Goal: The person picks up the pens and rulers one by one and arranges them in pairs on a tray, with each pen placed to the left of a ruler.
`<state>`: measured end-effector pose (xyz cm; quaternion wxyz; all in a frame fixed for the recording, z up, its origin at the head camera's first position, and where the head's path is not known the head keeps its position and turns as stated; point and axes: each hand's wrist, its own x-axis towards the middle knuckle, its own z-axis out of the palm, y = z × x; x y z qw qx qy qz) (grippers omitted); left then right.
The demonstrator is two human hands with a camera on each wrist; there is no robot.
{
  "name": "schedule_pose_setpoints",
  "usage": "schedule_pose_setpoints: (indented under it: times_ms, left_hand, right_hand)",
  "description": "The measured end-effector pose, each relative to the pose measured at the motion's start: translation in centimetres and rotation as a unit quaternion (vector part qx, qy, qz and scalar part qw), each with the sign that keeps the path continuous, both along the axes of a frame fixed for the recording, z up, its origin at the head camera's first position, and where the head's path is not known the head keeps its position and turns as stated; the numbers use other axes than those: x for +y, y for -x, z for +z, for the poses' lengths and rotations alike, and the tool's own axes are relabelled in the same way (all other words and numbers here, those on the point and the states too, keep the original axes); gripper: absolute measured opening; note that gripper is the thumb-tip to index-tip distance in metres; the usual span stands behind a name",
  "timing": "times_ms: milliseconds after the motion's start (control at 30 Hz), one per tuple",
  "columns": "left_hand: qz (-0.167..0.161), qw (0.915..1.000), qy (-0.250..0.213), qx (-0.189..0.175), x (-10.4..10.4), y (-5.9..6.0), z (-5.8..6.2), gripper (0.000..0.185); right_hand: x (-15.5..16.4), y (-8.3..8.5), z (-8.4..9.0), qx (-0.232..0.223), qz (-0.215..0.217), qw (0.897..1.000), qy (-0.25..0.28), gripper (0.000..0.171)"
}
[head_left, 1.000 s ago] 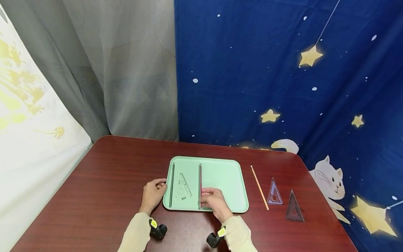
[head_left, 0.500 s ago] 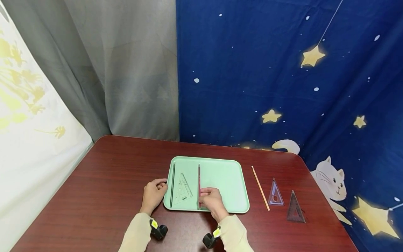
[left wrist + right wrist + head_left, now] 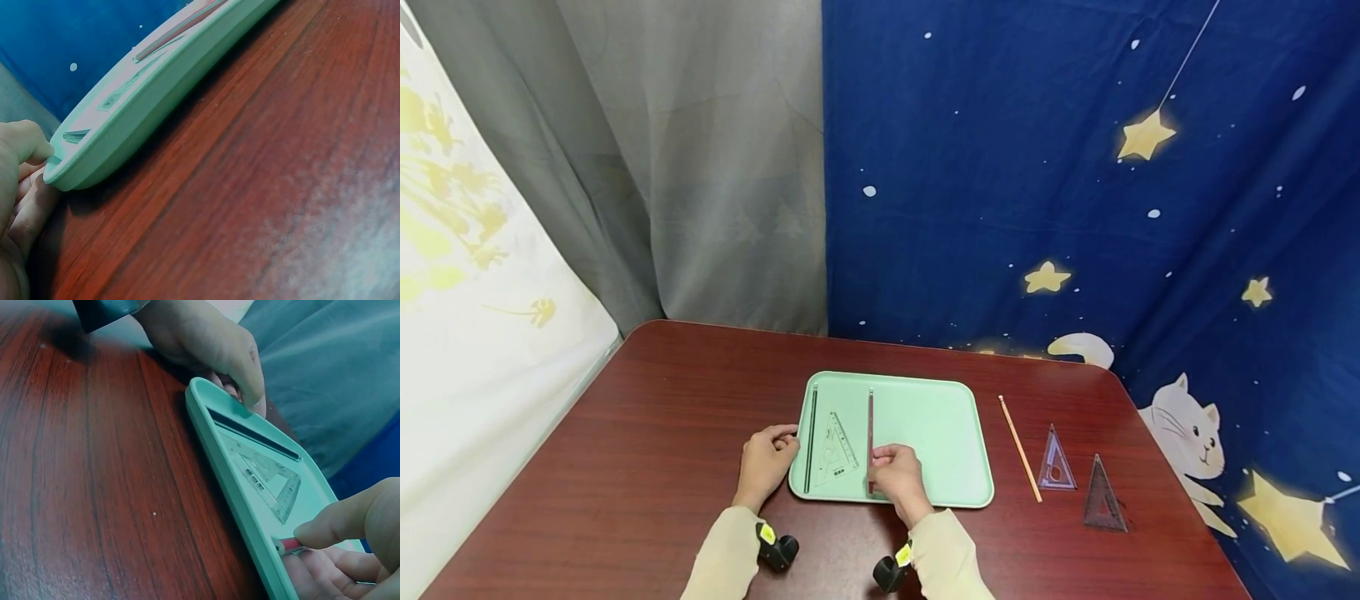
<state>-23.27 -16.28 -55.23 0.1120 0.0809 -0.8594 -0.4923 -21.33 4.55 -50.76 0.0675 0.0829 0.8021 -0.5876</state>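
Note:
A pale green tray (image 3: 932, 425) lies on the table. My left hand (image 3: 766, 467) grips its left rim, thumb on top and fingers below, as the left wrist view shows. Inside, a black pencil (image 3: 811, 437) lies along the left side, with a clear set square (image 3: 278, 503) to its right. My right hand (image 3: 898, 482) pinches a red pencil (image 3: 871, 425) near its front end, between thumb and fingers. This pencil stands parallel to the black one, right of the set square. Whether it touches the tray floor along its length, I cannot tell.
Right of the tray, a natural-wood-coloured pencil (image 3: 1021, 448) lies on the brown table (image 3: 700, 383). Beyond it are a purplish set square (image 3: 1055, 482) and a dark set square (image 3: 1103, 518). Curtains hang behind the table's far edge.
My right hand has shifted slightly left with the red pencil, bringing it nearer the clear set square. My left hand has stayed on the tray rim.

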Motion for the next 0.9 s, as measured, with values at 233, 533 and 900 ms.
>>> schedule_pose_setpoints:
  times_ms: [233,533,900]
  left_hand:
    - [-0.005,1.0,-0.002,0.001,-0.05,-0.07,0.12,0.023]
    - [0.004,1.0,0.003,-0.001,0.01,-0.01,0.01,0.023]
    - [0.001,1.0,0.002,-0.004,0.07,-0.05,0.04,0.023]
  right_hand:
    - [-0.65,0.07,-0.09,0.032,-0.006,0.998,-0.052,0.032]
    - [-0.83,0.09,-0.18,0.049,-0.005,0.996,-0.08,0.031]
    - [-0.59,-0.16,-0.26,0.055,0.001,0.994,-0.096,0.028]
